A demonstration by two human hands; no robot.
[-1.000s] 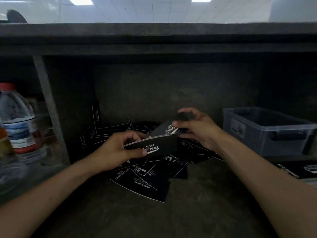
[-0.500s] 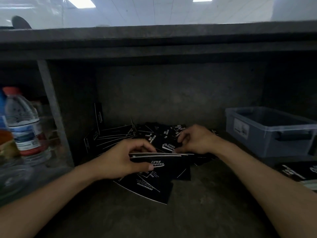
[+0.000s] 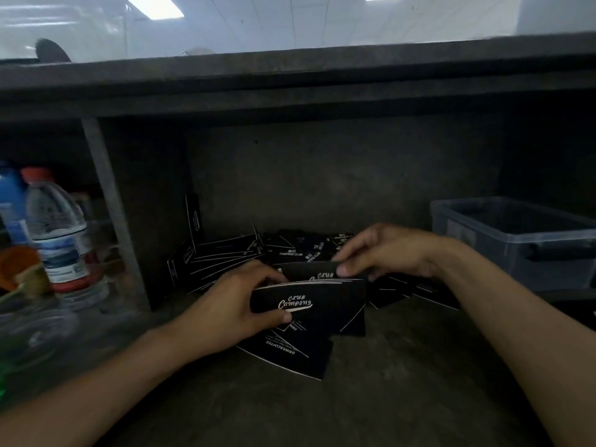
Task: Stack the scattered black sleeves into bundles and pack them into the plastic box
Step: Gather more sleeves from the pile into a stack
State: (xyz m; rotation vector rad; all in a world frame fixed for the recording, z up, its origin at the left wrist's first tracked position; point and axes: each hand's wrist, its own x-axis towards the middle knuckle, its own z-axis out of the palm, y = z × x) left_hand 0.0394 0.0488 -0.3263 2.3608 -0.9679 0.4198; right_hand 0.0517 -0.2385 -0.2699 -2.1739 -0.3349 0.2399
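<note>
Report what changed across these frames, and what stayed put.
The right hand dipped to the scattered black paper sleeves, pinched a single sleeve and lifted it to the back of the black sleeve bundle. The left hand kept gripping that bundle. The translucent grey plastic box and clear water bottle stayed put.

We see two bright ceiling lights (image 3: 154,6) at the very top, and they glare white, but almost none of that light gets under the shelf (image 3: 290,79), so the space below is dim and gray. The black sleeves (image 3: 309,304) melt into the dark, and only their white print stands out. The water bottle (image 3: 56,227) at the left edge looks smeared and soft, and the shelf's long edge bends at the sides.
</note>
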